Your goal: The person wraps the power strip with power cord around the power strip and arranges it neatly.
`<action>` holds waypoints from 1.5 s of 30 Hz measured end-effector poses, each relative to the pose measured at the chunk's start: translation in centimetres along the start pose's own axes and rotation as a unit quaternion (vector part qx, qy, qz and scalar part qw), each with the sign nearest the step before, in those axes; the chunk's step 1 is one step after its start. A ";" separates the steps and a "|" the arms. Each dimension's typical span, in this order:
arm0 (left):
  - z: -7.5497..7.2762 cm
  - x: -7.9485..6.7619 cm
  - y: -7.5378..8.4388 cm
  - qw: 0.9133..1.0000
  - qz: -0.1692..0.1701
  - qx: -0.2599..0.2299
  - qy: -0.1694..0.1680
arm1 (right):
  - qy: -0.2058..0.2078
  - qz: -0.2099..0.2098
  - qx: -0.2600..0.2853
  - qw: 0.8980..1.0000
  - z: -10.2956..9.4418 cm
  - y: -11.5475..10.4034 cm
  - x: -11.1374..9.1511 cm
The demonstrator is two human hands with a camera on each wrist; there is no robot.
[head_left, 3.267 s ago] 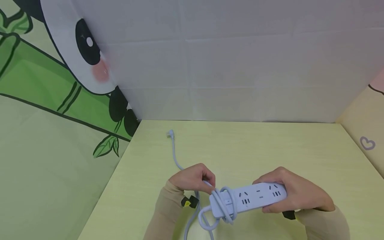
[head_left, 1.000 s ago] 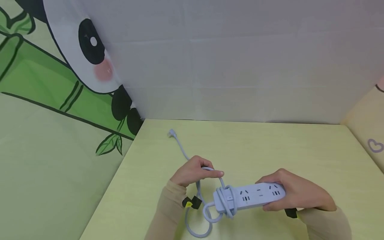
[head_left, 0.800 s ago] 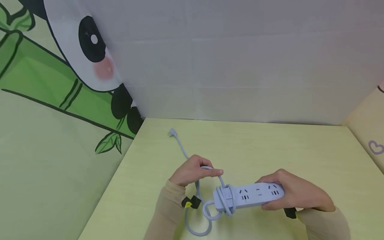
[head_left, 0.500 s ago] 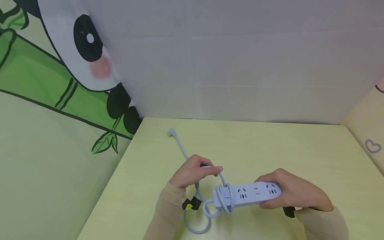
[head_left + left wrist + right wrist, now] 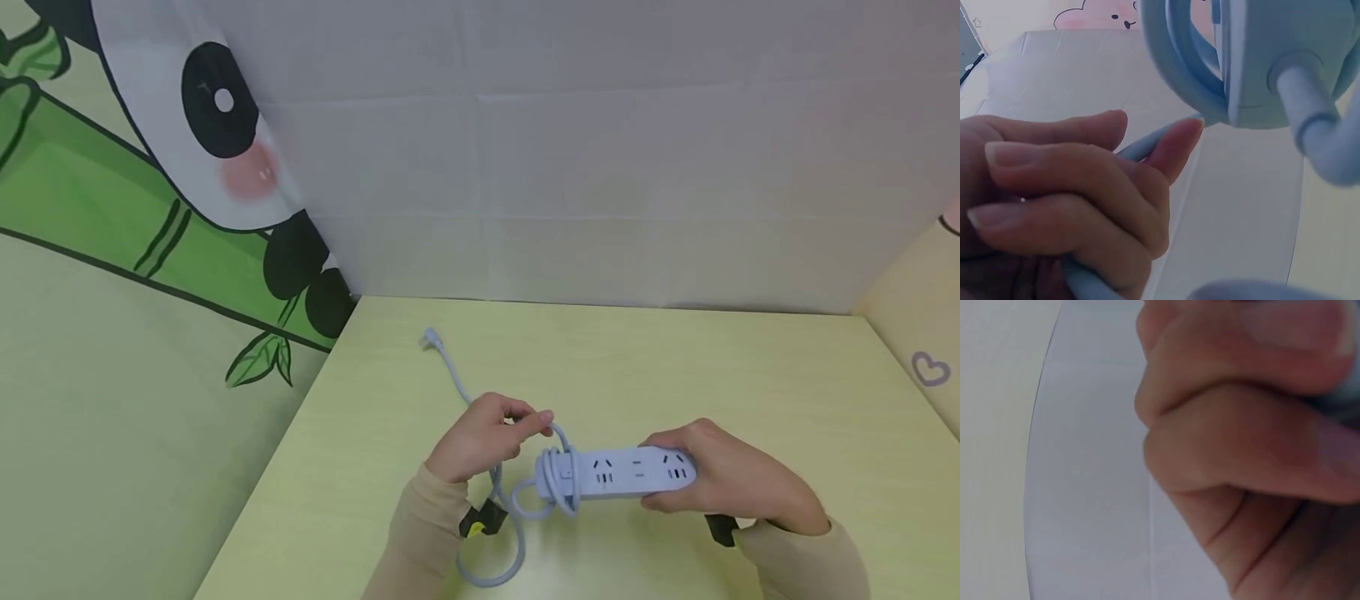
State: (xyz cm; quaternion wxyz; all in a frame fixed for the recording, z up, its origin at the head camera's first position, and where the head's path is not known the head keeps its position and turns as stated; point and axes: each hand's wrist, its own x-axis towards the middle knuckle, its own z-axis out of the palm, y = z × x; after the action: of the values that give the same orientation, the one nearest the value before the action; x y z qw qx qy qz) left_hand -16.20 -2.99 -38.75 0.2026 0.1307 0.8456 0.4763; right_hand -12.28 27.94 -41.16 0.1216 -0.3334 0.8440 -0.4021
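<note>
A white power strip (image 5: 637, 472) is held level above the table, its socket face up toward the head camera. My right hand (image 5: 738, 479) grips its right end, thumb along the near side. Several turns of its white cord (image 5: 558, 483) wrap the left end. My left hand (image 5: 483, 437) pinches the cord just beyond those turns; in the left wrist view its fingers (image 5: 1079, 169) curl round the cord. From this hand the cord hangs in a loop (image 5: 491, 581) below the wrist, and its plug (image 5: 431, 337) lies farther back. The right wrist view shows curled fingers (image 5: 1241, 437) hiding most of the strip.
The pale yellow table (image 5: 712, 367) meets a grey-white back panel (image 5: 570, 192). A cartoon-printed wall (image 5: 187, 333) stands on the left, and a cream panel (image 5: 918, 333) on the right. A black wrist camera (image 5: 483, 518) sits at the left cuff.
Since about three seconds ago, my left hand has pulled cord up and away from the wound turns. The power strip has risen slightly and come more level, and the hanging loop has drawn up.
</note>
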 end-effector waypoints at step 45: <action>0.0 -0.4 -0.3 0.992 0.058 -0.096 0.056 | 0.202 0.019 -0.153 0.967 2.7 -0.2 3.9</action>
State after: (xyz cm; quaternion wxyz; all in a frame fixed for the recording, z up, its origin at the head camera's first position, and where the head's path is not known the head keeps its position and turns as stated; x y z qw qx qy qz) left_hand -15.90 -3.33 -38.90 0.1391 0.1325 0.7968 0.5729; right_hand -13.82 23.64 -42.50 -0.0963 -0.2440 0.9086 -0.3251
